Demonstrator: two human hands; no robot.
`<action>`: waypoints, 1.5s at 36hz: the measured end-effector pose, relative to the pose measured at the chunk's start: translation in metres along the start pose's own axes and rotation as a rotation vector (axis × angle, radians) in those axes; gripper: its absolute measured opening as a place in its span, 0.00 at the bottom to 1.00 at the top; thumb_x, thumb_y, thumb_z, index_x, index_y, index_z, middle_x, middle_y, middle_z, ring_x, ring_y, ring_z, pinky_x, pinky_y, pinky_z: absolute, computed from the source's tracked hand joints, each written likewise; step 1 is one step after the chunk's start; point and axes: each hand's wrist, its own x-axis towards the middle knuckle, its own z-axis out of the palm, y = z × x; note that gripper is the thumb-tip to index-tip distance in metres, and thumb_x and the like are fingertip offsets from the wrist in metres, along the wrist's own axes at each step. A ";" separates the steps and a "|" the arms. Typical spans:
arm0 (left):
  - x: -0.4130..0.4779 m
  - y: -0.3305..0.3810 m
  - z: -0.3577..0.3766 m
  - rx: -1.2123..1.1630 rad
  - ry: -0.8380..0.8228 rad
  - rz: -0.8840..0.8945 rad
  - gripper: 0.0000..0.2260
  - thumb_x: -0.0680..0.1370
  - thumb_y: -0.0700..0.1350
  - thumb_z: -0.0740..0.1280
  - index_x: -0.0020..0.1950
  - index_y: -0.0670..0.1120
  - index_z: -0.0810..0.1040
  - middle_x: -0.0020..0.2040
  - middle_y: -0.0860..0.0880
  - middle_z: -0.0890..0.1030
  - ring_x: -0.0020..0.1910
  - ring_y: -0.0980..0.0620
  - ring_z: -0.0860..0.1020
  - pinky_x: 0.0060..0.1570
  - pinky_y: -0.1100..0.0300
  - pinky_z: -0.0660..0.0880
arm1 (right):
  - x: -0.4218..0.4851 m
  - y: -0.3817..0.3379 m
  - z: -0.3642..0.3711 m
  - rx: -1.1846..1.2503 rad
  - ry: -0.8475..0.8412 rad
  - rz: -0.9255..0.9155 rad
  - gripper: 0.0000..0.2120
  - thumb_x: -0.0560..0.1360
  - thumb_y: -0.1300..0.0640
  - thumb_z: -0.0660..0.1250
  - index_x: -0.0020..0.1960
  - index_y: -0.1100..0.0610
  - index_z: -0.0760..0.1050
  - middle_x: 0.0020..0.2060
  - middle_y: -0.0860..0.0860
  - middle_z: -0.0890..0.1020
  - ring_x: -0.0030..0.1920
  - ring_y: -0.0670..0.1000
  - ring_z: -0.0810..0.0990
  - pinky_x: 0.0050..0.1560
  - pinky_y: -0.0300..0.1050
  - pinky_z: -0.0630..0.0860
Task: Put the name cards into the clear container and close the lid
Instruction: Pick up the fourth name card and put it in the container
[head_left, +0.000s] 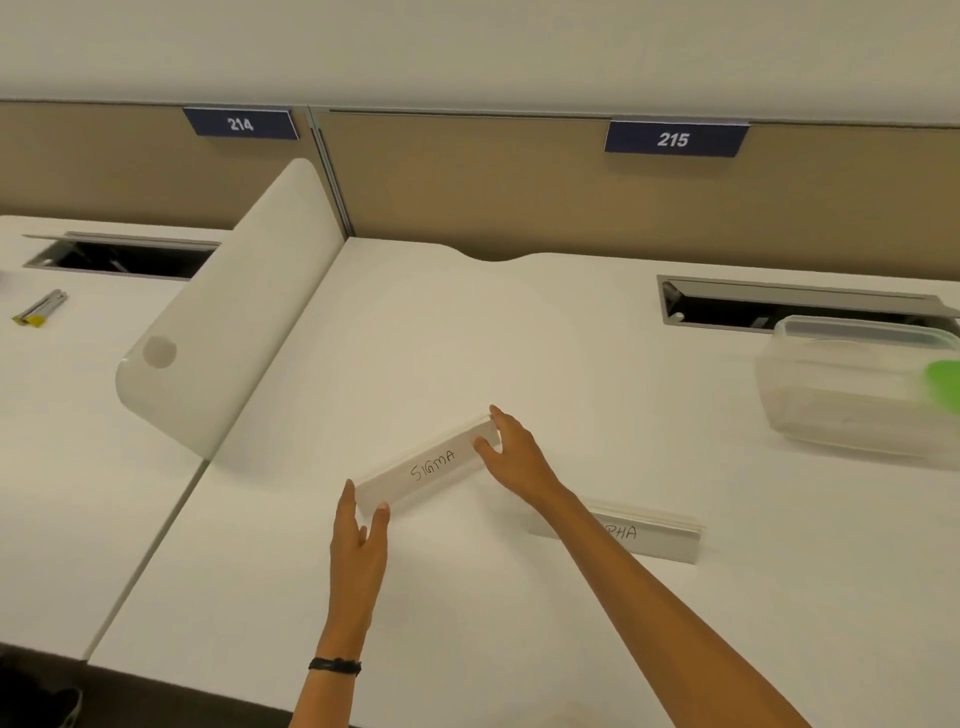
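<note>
White surface under numbered partitions; both hands, the left hand and right hand, pinch the ends of the SIGMA card, its long axis slanting up-right; clear container lies well right, nearer the right hand.

Far left of the grip, a silver-and-yellow marker lies on the neighbouring table. A white rounded divider stands between that table and the grip. Beyond, blue signs 214 and 215 hang on the tan partition.
</note>
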 end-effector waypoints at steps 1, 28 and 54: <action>0.000 0.002 0.004 0.019 -0.007 0.022 0.26 0.80 0.45 0.60 0.76 0.52 0.54 0.76 0.51 0.59 0.75 0.48 0.61 0.72 0.49 0.61 | -0.001 0.001 -0.005 -0.005 0.013 -0.006 0.29 0.79 0.50 0.58 0.76 0.57 0.53 0.75 0.52 0.60 0.74 0.51 0.60 0.72 0.44 0.58; -0.033 0.060 0.157 0.181 -0.273 0.306 0.27 0.80 0.43 0.60 0.76 0.53 0.53 0.77 0.52 0.57 0.76 0.52 0.56 0.74 0.50 0.59 | -0.062 0.090 -0.159 0.214 0.330 0.132 0.28 0.79 0.51 0.59 0.76 0.56 0.55 0.75 0.50 0.62 0.75 0.49 0.60 0.74 0.45 0.59; -0.063 0.168 0.364 0.114 -0.539 0.521 0.26 0.80 0.39 0.60 0.76 0.50 0.56 0.75 0.49 0.63 0.73 0.49 0.64 0.64 0.62 0.66 | -0.101 0.182 -0.358 0.393 0.746 0.213 0.25 0.78 0.56 0.61 0.74 0.56 0.60 0.72 0.52 0.67 0.72 0.51 0.66 0.71 0.46 0.63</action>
